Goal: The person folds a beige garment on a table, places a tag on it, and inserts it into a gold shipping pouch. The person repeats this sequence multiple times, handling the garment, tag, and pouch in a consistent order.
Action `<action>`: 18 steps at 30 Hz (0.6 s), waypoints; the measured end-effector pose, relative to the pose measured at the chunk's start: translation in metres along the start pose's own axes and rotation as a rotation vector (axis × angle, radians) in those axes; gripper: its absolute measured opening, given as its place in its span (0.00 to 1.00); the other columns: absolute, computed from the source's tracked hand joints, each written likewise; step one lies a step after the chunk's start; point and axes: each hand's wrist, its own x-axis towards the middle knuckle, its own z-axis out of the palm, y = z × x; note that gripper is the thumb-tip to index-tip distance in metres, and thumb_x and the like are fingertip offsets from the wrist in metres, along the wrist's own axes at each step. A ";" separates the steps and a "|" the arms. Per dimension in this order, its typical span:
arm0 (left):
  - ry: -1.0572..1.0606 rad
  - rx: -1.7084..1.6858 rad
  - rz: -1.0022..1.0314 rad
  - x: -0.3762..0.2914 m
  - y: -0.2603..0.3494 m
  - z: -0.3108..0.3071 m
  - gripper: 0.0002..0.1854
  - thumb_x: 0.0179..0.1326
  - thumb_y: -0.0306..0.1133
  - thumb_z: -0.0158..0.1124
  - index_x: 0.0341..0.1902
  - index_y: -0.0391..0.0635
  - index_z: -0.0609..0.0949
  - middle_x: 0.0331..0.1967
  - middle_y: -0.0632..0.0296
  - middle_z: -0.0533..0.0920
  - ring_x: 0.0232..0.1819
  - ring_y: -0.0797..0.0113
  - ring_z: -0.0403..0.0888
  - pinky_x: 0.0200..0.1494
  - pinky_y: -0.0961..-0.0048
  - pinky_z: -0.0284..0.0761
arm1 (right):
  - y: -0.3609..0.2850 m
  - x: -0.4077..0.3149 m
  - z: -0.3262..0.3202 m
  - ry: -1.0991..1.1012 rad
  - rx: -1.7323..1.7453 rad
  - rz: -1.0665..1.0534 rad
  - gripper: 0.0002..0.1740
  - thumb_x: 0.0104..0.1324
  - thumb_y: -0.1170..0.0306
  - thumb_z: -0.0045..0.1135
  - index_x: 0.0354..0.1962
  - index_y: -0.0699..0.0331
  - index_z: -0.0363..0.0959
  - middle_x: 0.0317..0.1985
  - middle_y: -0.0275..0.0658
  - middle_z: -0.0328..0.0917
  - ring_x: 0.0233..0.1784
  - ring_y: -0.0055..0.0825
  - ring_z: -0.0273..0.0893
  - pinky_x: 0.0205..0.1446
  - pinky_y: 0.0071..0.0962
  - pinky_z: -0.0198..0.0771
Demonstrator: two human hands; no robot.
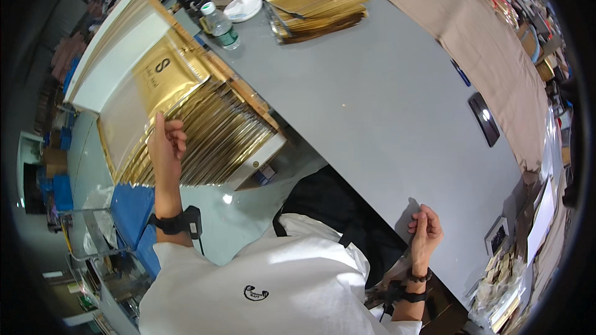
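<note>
Gold foil pouches (223, 132) stand packed on edge in a pale open box. The foremost gold pouch (163, 74) leans back, showing a dark printed mark and a clear lower part. My left hand (168, 137) is over the pouches' edges at their left side, one digit extended and the others loosely curled. I see nothing held in it, and whether it touches the foil is unclear. My right hand (426, 228) is at the near edge of the grey table (372, 102). Its fingers are curled in against the thumb, with nothing visible in them.
A stack of gold pouches (321, 4) lies at the table's far side, beside a white fan (242, 7) and a plastic bottle (221, 27). Beige cloth (484, 56) borders the right, near a pen (460, 73) and a phone (484, 119). Small tags (500, 272) lie lower right.
</note>
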 end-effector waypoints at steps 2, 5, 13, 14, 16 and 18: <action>-0.013 0.039 0.047 -0.007 -0.012 0.019 0.27 0.79 0.55 0.55 0.35 0.43 0.83 0.18 0.66 0.79 0.14 0.80 0.71 0.14 0.82 0.58 | -0.011 0.010 -0.008 -0.020 -0.010 -0.019 0.13 0.79 0.69 0.58 0.53 0.68 0.82 0.33 0.33 0.84 0.28 0.14 0.76 0.32 0.17 0.73; -0.158 0.118 0.134 -0.014 -0.030 0.063 0.26 0.80 0.53 0.54 0.36 0.41 0.84 0.17 0.66 0.78 0.12 0.80 0.69 0.13 0.82 0.57 | -0.024 0.046 -0.025 0.001 -0.203 -0.082 0.13 0.76 0.74 0.57 0.53 0.70 0.81 0.33 0.35 0.84 0.29 0.16 0.78 0.34 0.18 0.74; -0.718 0.222 0.269 -0.031 -0.059 0.213 0.24 0.82 0.45 0.54 0.40 0.36 0.85 0.17 0.65 0.79 0.16 0.80 0.72 0.19 0.82 0.62 | -0.030 0.221 -0.097 0.301 -0.517 -0.329 0.14 0.76 0.65 0.59 0.51 0.63 0.84 0.32 0.38 0.88 0.30 0.19 0.84 0.36 0.23 0.78; -0.771 0.220 0.301 -0.033 -0.059 0.230 0.24 0.82 0.45 0.54 0.40 0.36 0.85 0.17 0.65 0.79 0.16 0.80 0.72 0.20 0.82 0.63 | -0.030 0.243 -0.107 0.389 -0.609 -0.335 0.14 0.74 0.64 0.60 0.51 0.63 0.84 0.33 0.40 0.89 0.31 0.28 0.87 0.39 0.29 0.80; -0.860 0.217 0.356 -0.037 -0.059 0.261 0.23 0.82 0.44 0.54 0.39 0.35 0.85 0.18 0.66 0.79 0.18 0.80 0.72 0.22 0.82 0.65 | -0.029 0.279 -0.126 0.472 -0.674 -0.360 0.14 0.72 0.62 0.60 0.47 0.62 0.85 0.35 0.43 0.88 0.36 0.40 0.87 0.44 0.36 0.80; -0.905 0.232 0.360 -0.044 -0.057 0.290 0.23 0.82 0.43 0.55 0.39 0.35 0.86 0.18 0.66 0.78 0.18 0.80 0.72 0.23 0.82 0.65 | -0.027 0.316 -0.143 0.523 -0.718 -0.349 0.15 0.71 0.61 0.60 0.46 0.61 0.86 0.38 0.46 0.88 0.42 0.46 0.87 0.49 0.41 0.79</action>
